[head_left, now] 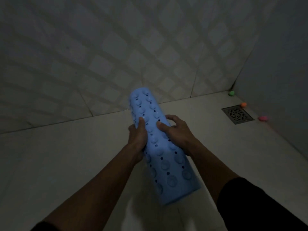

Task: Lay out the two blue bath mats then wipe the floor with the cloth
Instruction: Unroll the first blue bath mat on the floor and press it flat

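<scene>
Above the pale tiled floor [66, 155], near the corner of a dim tiled room, both hands are holding one rolled blue bath mat [160, 147] in the air. The roll is pointing away from the person, its far end reaching toward the patterned wall [100, 55] and its near end hanging low between the forearms. The outer surface is showing rows of round suction cups and small drain holes. The left hand [138, 135] is wrapping the roll from its left side, thumb lying on top; this grip is clamped on the mat. The right hand [176, 130] is clamping the right side, thumb pressing on top and fingers curling over the far edge. A square metal floor drain [237, 114] is sitting to the right, well apart from the mat. Three small coloured objects, green [231, 93], orange [243, 104] and pink [263, 118], are lying along the right wall near the drain.
</scene>
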